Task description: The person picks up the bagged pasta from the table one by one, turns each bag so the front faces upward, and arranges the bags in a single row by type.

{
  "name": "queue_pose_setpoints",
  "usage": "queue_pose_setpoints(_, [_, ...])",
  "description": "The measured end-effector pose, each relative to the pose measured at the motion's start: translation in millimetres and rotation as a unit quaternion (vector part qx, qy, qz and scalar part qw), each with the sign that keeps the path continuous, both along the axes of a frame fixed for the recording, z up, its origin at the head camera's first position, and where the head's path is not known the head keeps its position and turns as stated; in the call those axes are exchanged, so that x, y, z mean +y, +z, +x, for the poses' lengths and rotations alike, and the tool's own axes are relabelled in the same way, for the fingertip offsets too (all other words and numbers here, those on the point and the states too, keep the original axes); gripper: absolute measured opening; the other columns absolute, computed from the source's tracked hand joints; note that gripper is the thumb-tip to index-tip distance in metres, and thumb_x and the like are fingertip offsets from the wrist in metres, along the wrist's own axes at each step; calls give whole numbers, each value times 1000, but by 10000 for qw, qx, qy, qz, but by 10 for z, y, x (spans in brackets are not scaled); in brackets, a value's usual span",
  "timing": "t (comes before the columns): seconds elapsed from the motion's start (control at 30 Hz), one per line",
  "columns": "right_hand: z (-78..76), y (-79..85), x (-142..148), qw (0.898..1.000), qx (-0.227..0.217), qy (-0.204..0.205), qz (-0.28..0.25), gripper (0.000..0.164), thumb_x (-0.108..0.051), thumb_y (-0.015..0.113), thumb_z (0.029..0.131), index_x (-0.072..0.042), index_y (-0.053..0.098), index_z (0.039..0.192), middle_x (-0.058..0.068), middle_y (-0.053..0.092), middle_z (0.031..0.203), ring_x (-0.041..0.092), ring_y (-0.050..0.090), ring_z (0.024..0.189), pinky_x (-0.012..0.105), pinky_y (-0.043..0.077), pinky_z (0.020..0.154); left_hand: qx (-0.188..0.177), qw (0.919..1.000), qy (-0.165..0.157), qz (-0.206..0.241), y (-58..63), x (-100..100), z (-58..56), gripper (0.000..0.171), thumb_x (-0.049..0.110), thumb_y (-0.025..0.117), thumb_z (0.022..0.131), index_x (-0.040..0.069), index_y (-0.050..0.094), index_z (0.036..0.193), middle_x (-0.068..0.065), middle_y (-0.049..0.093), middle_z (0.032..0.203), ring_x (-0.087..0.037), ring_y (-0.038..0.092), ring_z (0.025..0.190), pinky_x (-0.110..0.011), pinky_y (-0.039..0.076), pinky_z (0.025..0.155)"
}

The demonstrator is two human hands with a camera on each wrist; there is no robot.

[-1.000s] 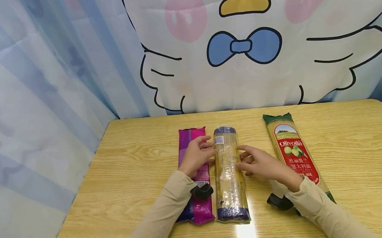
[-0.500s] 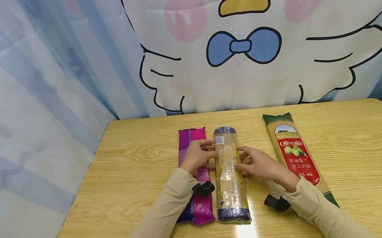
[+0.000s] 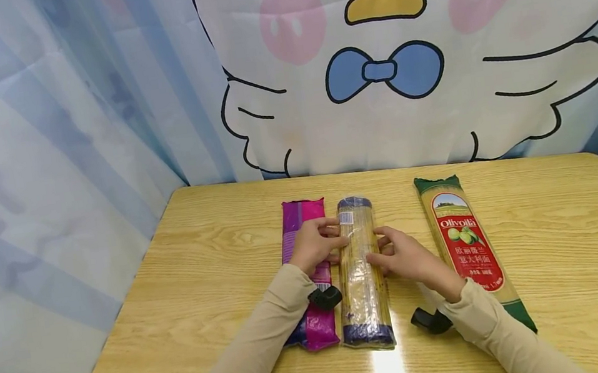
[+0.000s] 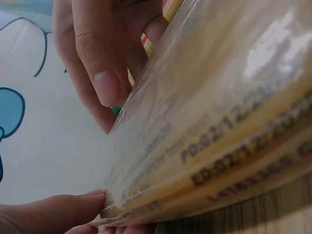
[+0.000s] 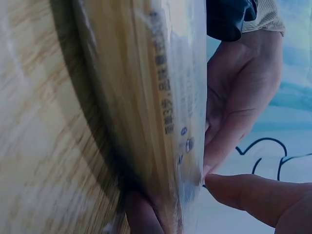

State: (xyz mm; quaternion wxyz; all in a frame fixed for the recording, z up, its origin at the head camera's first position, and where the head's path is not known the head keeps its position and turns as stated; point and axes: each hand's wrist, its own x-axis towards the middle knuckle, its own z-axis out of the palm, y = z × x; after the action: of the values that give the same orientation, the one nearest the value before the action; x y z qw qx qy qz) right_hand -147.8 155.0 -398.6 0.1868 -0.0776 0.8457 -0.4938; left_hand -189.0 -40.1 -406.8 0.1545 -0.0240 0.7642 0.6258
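A clear pack of spaghetti [image 3: 364,291] with dark blue ends lies lengthwise on the table between the hands. The left hand [image 3: 312,246] holds its left side, thumb on top. On the opposite side the right hand [image 3: 411,260] grips it slightly nearer the body. In the left wrist view the left thumb [image 4: 58,210] pinches the edge of the printed wrapper, fingers beneath. The right wrist view shows a right fingertip [image 5: 141,214] tucked under the pack and the thumb [image 5: 258,195] at its upper side.
Partly under the left forearm lies a pink and purple pack [image 3: 294,228]. A green-ended Olivoilà spaghetti pack [image 3: 468,246] slants at the right, its lower end near the right sleeve [image 3: 487,319]. The wooden table [image 3: 210,242] ends at a cartoon-printed curtain [image 3: 382,131] behind.
The left hand has moved slightly right, its thumb now over the spaghetti pack's edge. The right thumb has come a little further over the top. The packs have barely shifted.
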Motion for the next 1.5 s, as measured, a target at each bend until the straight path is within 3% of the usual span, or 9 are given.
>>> queue_pose_setpoints(0.2, [35,9,-39,9998,-26,-188,-24,65,-16,62,98,10,29,147,32,52,130,33,65,103,37,61,77,-58,10000,-7,26,-33,8,-21,45,0,77,84,2,64,127,-18,72,103,-19,70,65,-36,63,59])
queue_pose_setpoints(0.43, [39,2,-34,9997,106,-201,95,66,-21,61,98,10,30,148,34,51,133,43,59,116,43,60,85,-74,9989,148,435,-25,37,-2,42,-3,76,84,0,65,125,-20,72,106,-23,73,73,-35,63,59])
queue_pose_setpoints(0.63, [32,35,-40,9990,219,-188,353,71,-28,62,99,9,29,149,34,48,137,47,54,124,48,58,92,-59,9977,222,639,26,54,24,41,-5,74,84,0,66,124,-21,71,105,-21,72,69,-36,63,59])
queue_pose_setpoints(0.93, [86,124,-99,9986,471,-256,-43,77,-39,72,91,5,38,145,29,61,123,38,65,104,40,63,73,-96,9944,129,1047,163,101,71,43,-8,72,85,1,64,127,-21,68,110,-22,72,77,-35,64,62])
queue_pose_setpoints(1.13, [90,119,-151,9969,694,-338,-173,82,-39,80,83,4,41,142,26,64,116,30,69,90,37,63,70,-34,9956,251,897,214,129,91,50,-6,73,86,7,63,133,-18,69,108,-16,69,62,-33,63,56])
queue_pose_setpoints(1.3, [102,121,-225,9947,821,-606,86,90,-40,84,78,4,39,142,26,57,118,31,66,93,39,62,73,90,9971,316,689,265,151,97,55,-3,74,85,12,61,136,-14,72,106,-17,67,53,-38,63,56])
queue_pose_setpoints(1.5, [108,133,-292,9925,990,-663,270,81,-28,82,80,10,38,135,28,52,118,35,62,96,41,61,72,203,9969,320,684,319,148,114,55,-3,74,85,8,59,137,-17,71,107,-23,71,63,-39,63,57])
